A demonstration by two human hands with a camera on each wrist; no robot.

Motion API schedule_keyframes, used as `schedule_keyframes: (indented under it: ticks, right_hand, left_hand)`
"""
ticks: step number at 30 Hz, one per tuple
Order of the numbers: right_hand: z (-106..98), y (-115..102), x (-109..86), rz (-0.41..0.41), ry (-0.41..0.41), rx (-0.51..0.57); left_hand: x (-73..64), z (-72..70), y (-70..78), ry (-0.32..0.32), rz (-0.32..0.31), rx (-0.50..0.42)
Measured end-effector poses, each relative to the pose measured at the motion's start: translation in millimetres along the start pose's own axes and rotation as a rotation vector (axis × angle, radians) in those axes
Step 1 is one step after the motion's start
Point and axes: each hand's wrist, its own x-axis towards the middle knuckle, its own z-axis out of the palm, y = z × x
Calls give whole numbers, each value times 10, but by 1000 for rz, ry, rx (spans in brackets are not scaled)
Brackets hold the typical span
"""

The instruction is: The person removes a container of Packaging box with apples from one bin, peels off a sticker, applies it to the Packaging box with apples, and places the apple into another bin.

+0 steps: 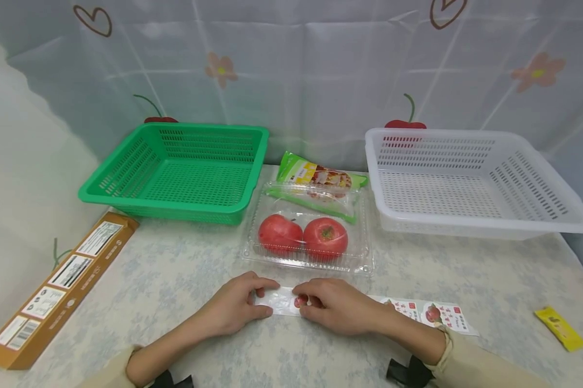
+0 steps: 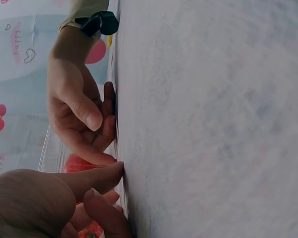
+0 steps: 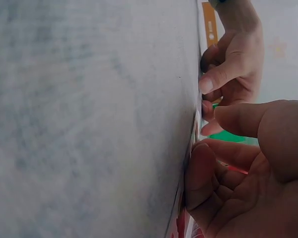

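Observation:
A white strip of fruit labels (image 1: 445,316) lies across the table in front of me, its left part bare backing. At its left end rests my left hand (image 1: 235,303), forefinger and thumb at opposite edges and apart. My right hand (image 1: 342,307) is on the strip beside a small fruit label (image 1: 299,301), its other fingers bent under the palm. In the right wrist view, my right hand (image 3: 253,173) has its forefinger against the strip, the thumb raised away. Just beyond both hands, two tomatoes (image 1: 325,237) sit in a clear plastic clamshell box (image 1: 364,253).
A green bag of food (image 1: 291,168) lies behind the tomatoes, overlapped by clear plastic. A green basket (image 1: 175,207) stands back left, a white basket (image 1: 480,223) back right. Along the left edge is a long brown box (image 1: 61,291); a yellow packet (image 1: 560,328) lies far right.

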Motion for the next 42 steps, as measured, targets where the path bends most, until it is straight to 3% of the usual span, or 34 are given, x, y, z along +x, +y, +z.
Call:
schedule_keyframes:
  ticks: [6, 19, 27, 42]
  right_hand:
    - [19, 17, 4, 31, 27, 26]
    - [33, 22, 18, -8, 45, 7]
    - [48, 23, 14, 18, 96, -10]
    - [47, 21, 15, 14, 119, 5]
  left_hand:
    - [0, 6, 0, 9, 7, 6]
    - [-5, 12, 0, 9, 4, 21]
    - [-3, 5, -2, 11, 4, 19]
    - [-9, 7, 12, 19, 1, 28]
